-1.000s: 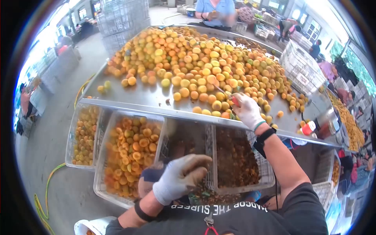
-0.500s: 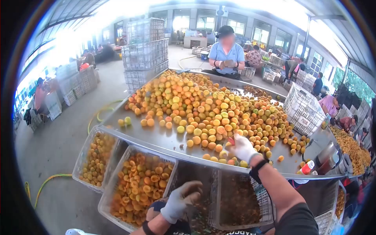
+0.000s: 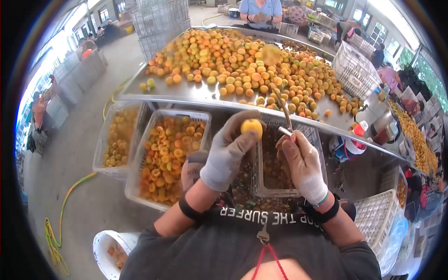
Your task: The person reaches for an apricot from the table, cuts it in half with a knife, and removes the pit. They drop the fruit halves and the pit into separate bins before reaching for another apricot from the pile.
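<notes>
My left hand point(image 3: 224, 156), in a stained white glove, is closed around a yellow apricot point(image 3: 252, 127) in front of the table's near edge. Just to its right, my gloved right hand point(image 3: 304, 163) grips a knife point(image 3: 283, 108) whose narrow blade points up and away from me. A bit of red and a metal collar show at its handle; the fingers hide the rest. Both hands are above a crate of dark scraps point(image 3: 280, 190). Beyond them, many whole apricots point(image 3: 224, 60) are heaped on the metal table point(image 3: 186, 91).
Below the table at left stand a crate of halved apricots point(image 3: 133, 186) and a crate of whole ones point(image 3: 97, 158). A white crate point(image 3: 357, 70) and a red-capped bottle point(image 3: 360, 128) are on the table's right. Across it sits a person in blue point(image 3: 260, 10). A white bucket point(image 3: 100, 242) stands lower left.
My right hand has drawn back from the fruit pile toward me, the knife now plainly visible. My left hand has risen to meet it and now holds an apricot. The view has tilted down.
</notes>
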`<state>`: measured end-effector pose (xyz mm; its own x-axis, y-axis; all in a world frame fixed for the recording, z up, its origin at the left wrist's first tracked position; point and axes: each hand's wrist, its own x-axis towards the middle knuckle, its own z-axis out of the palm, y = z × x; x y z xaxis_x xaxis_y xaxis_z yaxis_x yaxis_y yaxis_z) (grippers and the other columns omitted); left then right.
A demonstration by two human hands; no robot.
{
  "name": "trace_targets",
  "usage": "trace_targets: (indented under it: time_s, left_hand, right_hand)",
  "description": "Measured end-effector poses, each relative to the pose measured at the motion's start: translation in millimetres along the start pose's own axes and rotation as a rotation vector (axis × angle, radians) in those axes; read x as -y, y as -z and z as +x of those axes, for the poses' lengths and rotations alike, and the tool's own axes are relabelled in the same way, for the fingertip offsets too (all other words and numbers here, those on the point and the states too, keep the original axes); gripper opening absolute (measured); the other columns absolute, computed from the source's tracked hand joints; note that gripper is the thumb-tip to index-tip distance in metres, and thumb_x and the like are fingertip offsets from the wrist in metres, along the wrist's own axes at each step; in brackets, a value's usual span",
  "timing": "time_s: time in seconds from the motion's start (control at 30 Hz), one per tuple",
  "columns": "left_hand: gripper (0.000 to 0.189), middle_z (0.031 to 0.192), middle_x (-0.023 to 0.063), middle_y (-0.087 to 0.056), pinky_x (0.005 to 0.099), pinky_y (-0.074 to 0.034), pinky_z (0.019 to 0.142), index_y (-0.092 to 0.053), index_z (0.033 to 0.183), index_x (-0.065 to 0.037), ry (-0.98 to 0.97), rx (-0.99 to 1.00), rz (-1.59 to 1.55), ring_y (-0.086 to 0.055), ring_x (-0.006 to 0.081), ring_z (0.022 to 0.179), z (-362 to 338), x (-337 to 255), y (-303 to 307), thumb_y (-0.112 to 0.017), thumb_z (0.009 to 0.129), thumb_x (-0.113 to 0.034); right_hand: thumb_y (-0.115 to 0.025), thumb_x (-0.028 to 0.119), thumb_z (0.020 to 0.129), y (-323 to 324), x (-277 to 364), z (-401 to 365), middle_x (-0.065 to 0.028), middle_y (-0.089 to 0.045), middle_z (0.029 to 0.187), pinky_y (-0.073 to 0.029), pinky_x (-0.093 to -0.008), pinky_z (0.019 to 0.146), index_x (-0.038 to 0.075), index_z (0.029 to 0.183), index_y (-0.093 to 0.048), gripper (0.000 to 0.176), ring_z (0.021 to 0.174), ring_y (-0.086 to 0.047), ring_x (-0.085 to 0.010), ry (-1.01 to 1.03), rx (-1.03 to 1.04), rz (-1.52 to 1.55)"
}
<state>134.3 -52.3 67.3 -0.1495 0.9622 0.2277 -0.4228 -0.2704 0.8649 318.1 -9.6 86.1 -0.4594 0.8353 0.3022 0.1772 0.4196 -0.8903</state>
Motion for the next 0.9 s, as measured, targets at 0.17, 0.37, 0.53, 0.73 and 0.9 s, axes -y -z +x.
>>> trace_targets:
  time_s: [0.17, 0.37, 0.53, 0.73, 0.9]
  left_hand:
    - [0.039, 0.114, 0.0014, -0.061, 0.0233, -0.048, 0.089, -0.054, 0.131, -0.001, 0.016, 0.068, -0.117, -0.057, 0.0082, 0.102, -6.6, -5.1, -14.2, -0.063, 0.093, -0.004]
    - [0.037, 0.112, 0.0029, -0.062, 0.0232, -0.047, 0.088, -0.054, 0.128, 0.001, 0.008, 0.072, -0.192, -0.057, 0.0081, 0.1, 1.3, 4.5, -22.5, -0.064, 0.093, -0.003]
    - [0.033, 0.109, 0.0038, -0.062, 0.0238, -0.048, 0.085, -0.055, 0.125, 0.001, 0.002, 0.007, -0.132, -0.057, 0.0084, 0.097, 5.4, 17.3, -26.2, -0.063, 0.093, -0.003]
    - [0.035, 0.105, 0.005, -0.062, 0.0251, -0.047, 0.087, -0.055, 0.122, 0.004, -0.082, -0.028, -0.222, -0.058, 0.011, 0.098, 10.6, 30.0, -38.4, -0.064, 0.093, -0.014]
    - [0.029, 0.092, 0.0024, -0.061, 0.0279, -0.048, 0.073, -0.058, 0.102, -0.005, 0.119, 0.018, -0.667, -0.057, 0.0115, 0.082, 18.9, 56.0, -39.9, -0.053, 0.102, -0.034]
  right_hand:
    - [-0.055, 0.018, 0.102, 5.1, 10.9, -23.4, -0.0124, -0.054, 0.071, -0.045, -0.0324, 0.059, 0.002, 0.093, -0.054, 0.019, 0.061, -0.05, -0.023, 0.018, 0.089, -0.071]
    - [-0.056, 0.016, 0.1, 3.3, 1.0, -24.0, -0.0182, -0.056, 0.071, -0.045, -0.0358, 0.058, 0.001, 0.094, -0.053, 0.016, 0.061, -0.054, -0.0347, 0.055, 0.057, -0.131]
    - [-0.052, 0.014, 0.103, 2.0, 0.8, -21.1, -0.0085, -0.054, 0.072, -0.044, -0.0296, 0.06, 0.0, 0.096, -0.05, 0.015, 0.064, -0.043, -0.0149, -0.016, 0.069, -0.184]
    - [-0.044, 0.006, 0.1, 0.5, -27.5, -21.5, -0.0126, -0.054, 0.073, -0.045, -0.0361, 0.06, -0.002, 0.096, -0.052, 0.012, 0.063, -0.05, -0.0241, 0.221, 0.04, -0.247]
    - [-0.041, 0.003, 0.103, -4.4, -37.7, -19.0, -0.01, -0.062, 0.102, -0.048, -0.0268, 0.082, -0.007, 0.13, -0.048, 0.03, 0.092, -0.058, -0.0145, -0.022, 0.094, -0.332]
